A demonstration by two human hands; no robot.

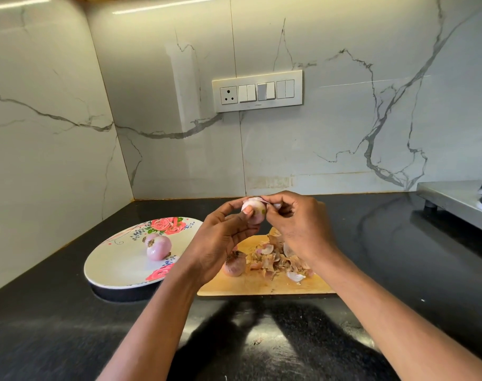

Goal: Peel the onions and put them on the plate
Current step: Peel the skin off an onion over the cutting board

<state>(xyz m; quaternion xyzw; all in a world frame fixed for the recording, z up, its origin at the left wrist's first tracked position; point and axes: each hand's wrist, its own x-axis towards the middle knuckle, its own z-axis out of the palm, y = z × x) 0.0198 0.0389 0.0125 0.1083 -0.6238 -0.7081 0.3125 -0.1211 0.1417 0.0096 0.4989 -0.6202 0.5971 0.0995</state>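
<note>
My left hand (220, 243) grips a pale pink onion (257, 213) held up above the wooden cutting board (261, 287). My right hand (294, 221) pinches a strip of skin at the onion's right side. Two peeled pink onions (158, 247) lie on the white flowered plate (116, 265) to the left. One unpeeled brown-skinned onion (234, 264) sits on the board next to a heap of dry peels (275, 261).
The black counter (69, 312) meets marble walls at the back and left, forming a corner. A steel stand (454, 199) stands at the right edge. A switch panel (257, 90) is on the back wall.
</note>
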